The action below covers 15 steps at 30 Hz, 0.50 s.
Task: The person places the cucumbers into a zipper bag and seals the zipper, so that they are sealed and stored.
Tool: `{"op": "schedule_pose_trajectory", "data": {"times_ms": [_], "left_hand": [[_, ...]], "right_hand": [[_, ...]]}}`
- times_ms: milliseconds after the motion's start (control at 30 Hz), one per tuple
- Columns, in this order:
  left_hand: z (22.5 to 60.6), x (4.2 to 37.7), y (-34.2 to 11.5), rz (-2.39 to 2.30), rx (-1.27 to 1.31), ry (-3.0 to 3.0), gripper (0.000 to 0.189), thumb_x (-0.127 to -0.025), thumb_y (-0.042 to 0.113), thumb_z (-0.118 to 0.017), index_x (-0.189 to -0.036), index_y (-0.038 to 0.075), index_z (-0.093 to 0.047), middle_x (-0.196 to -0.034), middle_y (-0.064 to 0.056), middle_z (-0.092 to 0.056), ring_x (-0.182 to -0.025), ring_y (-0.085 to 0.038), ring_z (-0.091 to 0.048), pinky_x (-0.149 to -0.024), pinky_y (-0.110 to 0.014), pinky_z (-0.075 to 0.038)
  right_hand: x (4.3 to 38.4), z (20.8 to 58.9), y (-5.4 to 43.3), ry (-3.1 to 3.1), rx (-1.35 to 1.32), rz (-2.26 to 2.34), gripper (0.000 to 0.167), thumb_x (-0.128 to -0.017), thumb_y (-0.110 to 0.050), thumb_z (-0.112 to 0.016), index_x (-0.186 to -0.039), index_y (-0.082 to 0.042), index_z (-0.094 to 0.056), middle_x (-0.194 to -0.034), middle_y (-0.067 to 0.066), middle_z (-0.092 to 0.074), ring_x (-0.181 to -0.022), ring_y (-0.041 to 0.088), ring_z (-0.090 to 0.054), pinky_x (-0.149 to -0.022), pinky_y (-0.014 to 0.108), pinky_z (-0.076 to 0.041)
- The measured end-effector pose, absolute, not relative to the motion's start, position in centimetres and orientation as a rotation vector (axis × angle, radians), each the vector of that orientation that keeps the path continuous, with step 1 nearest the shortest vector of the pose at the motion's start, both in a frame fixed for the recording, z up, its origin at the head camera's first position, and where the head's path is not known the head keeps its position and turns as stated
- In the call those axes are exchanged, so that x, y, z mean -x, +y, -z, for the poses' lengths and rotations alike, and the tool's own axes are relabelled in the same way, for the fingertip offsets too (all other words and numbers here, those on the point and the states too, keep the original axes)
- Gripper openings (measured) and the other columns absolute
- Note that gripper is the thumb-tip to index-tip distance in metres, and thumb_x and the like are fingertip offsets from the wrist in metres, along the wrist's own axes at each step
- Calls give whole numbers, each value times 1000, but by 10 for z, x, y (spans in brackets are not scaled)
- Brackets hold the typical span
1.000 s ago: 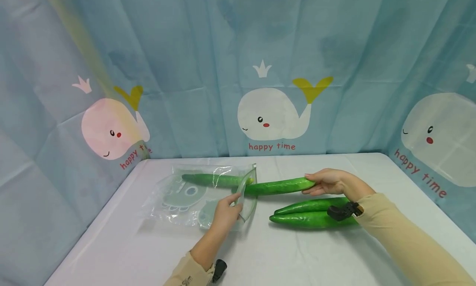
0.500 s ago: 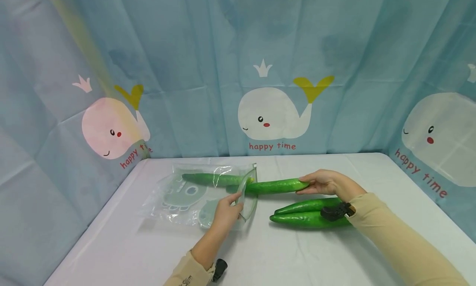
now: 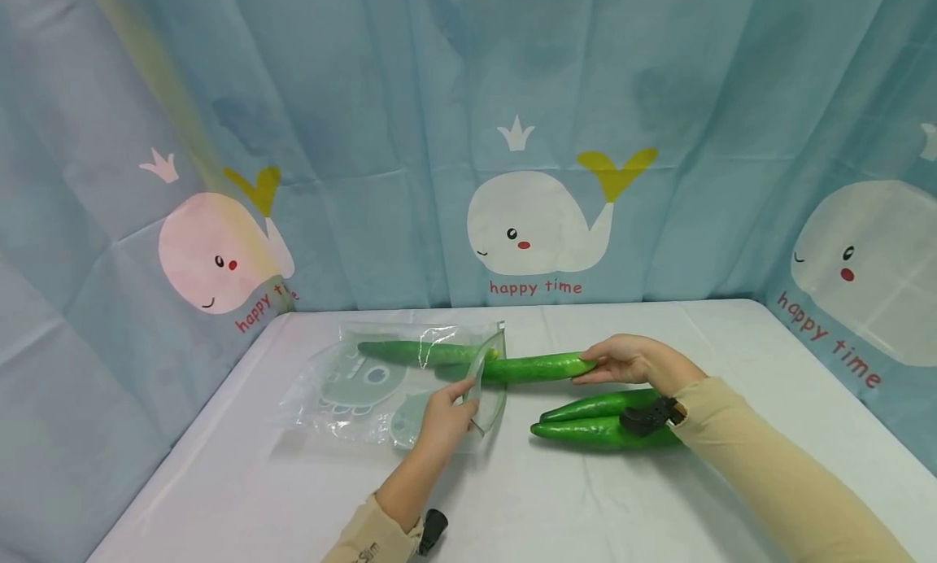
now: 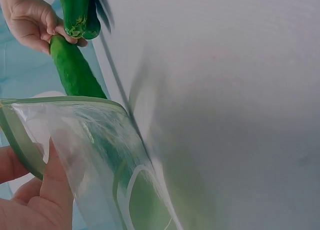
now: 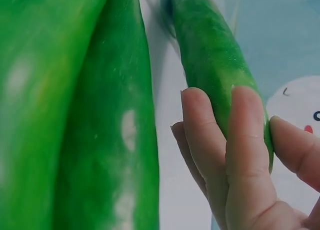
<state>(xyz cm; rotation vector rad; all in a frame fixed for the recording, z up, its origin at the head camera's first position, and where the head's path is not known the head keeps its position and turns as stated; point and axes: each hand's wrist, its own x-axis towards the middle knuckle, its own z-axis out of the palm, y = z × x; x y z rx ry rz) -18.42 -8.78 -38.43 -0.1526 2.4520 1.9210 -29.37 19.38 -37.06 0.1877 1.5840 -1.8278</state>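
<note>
A clear zip bag [image 3: 344, 421] with a green cartoon print lies on the left, its mouth facing right. My left hand [image 3: 442, 421] pinches the near edge of that mouth between thumb and fingers, as the left wrist view also shows. Inside the bag lies one cucumber [image 3: 410, 353]. A second cucumber [image 3: 538, 368] reaches partway through the mouth. My right hand [image 3: 622, 360] pinches its outer end, thumb on one side and fingers on the other in the right wrist view. Two more cucumbers [image 3: 596, 433] lie side by side below the right wrist, partly hidden by it.
A white cloth covers the table [image 3: 556, 506]. Behind it hangs a blue curtain [image 3: 410, 221] printed with whales. Black wrist straps show at both sleeves, the right one [image 3: 647, 418] just over the two loose cucumbers.
My right hand has moved left, sliding the held cucumber deeper into the bag. My left hand keeps its place on the bag's edge, and the two loose cucumbers have not moved.
</note>
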Motion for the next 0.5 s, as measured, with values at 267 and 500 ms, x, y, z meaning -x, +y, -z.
{"op": "schedule_pose_trajectory", "data": {"times_ms": [267,500], "left_hand": [[386,186,-88,-1911,146,2447,43,-93,0,-53,-135,-8,-50,-143,-31,-41,-58,-9,-48,-64,-26,-48],[386,188,-86,-1912,172,2436,43,-92,-1,-53,-135,-8,-51,-143,-31,-41,-58,-9,-48,-63,-25,-48]], "right_hand": [[297,374,186,1637,-178,1779,47,-100,4,-42,-139,21,-23,-134,38,-36,-95,34,-66,-93,35,-50],[297,377,178,1709,-130,1713,44,-99,4,-46,-136,21,-30,-114,29,-49,-87,28,-67,-88,32,-53]]}}
